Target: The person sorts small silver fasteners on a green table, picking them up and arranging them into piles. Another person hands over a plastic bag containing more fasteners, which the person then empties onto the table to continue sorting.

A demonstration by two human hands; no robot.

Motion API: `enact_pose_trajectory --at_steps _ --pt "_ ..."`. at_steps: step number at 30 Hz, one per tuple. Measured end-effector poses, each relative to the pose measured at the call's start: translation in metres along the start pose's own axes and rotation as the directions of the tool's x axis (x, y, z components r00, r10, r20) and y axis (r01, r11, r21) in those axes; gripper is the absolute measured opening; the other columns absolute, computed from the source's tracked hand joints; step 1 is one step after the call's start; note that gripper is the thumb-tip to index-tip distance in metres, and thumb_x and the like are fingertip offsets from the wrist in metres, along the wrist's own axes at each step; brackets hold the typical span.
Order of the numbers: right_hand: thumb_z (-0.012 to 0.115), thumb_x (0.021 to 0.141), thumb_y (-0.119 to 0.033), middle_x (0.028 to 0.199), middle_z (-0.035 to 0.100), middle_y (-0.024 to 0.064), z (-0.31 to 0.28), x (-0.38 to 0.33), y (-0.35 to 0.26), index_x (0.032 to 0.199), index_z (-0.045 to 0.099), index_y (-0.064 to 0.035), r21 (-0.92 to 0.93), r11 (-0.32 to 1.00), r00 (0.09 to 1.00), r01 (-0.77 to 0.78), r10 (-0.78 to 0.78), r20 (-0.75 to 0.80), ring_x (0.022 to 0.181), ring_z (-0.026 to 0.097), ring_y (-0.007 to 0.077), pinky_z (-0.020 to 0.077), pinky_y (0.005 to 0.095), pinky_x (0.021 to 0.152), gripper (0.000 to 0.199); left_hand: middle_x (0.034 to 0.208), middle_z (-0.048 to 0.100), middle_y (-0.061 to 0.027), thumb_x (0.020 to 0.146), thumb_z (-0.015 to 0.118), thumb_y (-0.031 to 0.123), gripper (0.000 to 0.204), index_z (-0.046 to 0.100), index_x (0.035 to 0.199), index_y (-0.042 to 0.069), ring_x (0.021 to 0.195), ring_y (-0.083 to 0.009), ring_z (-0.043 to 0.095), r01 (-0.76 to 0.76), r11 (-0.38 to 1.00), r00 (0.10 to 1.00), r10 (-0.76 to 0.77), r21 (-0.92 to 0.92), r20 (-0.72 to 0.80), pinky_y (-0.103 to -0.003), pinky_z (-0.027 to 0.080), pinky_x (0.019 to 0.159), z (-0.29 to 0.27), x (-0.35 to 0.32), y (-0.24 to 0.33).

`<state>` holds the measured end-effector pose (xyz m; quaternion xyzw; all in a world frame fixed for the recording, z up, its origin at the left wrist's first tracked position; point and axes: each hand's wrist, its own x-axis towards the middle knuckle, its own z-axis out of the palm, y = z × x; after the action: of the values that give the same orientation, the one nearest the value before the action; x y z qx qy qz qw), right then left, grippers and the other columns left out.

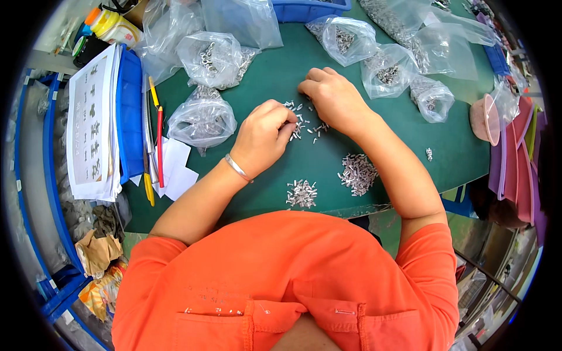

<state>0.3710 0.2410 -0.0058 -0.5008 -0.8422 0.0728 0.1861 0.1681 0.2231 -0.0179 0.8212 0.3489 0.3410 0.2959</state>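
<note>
Over a loose scatter of small silvery metal parts [300,124] on the green table, both hands are at work. My left hand [263,136], with a silver bangle at its wrist, has thumb and fingers pinched at the left side of the scatter; what is in the pinch is too small to make out. At the scatter's far right is my right hand [335,98], its fingers curled down and the fingertips mostly hidden behind the hand. Two heaps of similar parts lie nearer my body: a smaller heap [302,194] and a larger heap [357,174] by my right forearm.
Clear plastic bags of metal parts [202,117] stand left of my hands, with others [389,73] at the far right. A blue tray with papers [132,117], pens [160,146] and white slips [178,175] lie left. A pink cup [485,120] sits by the right edge.
</note>
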Motion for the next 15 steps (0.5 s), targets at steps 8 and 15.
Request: enact_pose_trajectory --at_steps 8,15 --pt "0.066 0.078 -0.001 0.087 0.064 0.0136 -0.010 -0.010 -0.009 0.083 0.064 0.0005 0.131 0.982 0.987 -0.139 0.148 -0.062 0.086 0.065 0.0320 0.0537 0.0412 0.075 0.005 0.087 0.063 -0.0090 0.082 0.069 -0.002 0.008 0.066 0.089 -0.001 0.074 -0.0181 0.064 0.068 0.994 0.997 -0.070 -0.086 -0.025 -0.028 0.052 0.064 -0.003 0.003 0.007" --pt "0.067 0.090 -0.002 0.088 0.070 0.0061 -0.007 -0.035 -0.044 0.096 0.067 0.0028 0.880 0.255 0.841 -0.401 0.483 0.243 0.078 0.064 0.0106 0.0531 0.0257 0.069 0.008 0.089 0.063 -0.0072 0.075 0.078 -0.002 0.024 0.065 0.095 0.001 0.072 -0.0157 0.065 0.084 0.967 0.992 -0.105 -0.239 -0.076 -0.026 0.054 0.065 0.002 -0.001 0.015"
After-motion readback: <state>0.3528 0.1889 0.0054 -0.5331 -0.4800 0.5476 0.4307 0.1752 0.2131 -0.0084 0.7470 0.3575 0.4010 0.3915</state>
